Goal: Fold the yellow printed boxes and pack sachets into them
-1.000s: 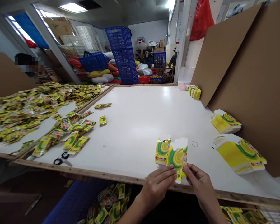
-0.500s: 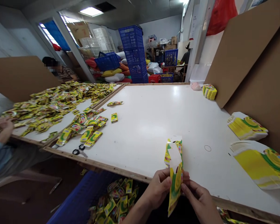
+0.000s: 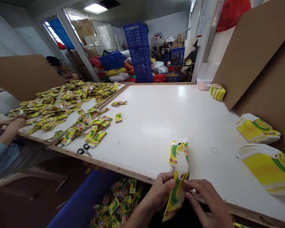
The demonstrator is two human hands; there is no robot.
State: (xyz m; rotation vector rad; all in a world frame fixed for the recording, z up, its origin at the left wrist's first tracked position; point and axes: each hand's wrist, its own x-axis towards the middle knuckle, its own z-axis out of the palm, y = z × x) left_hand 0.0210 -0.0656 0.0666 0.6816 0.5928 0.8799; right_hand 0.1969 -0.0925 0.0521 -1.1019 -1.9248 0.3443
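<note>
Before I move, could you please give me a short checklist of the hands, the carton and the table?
1. Left hand holding the yellow-green carton: ok, thumb visible on its near side.
2. Right hand firmly gripping it: cannot tell; its fingers are at the carton's right edge.
3. White flap folded down: not ok, it sticks out from the carton's top.
4. Scissors away from both hands: ok, they lie near the table's front-left edge.
5. Nearest carton stack on the right squared up: not ok, it is fanned out.
6. Carton's contents: cannot tell, the inside is hidden.
</note>
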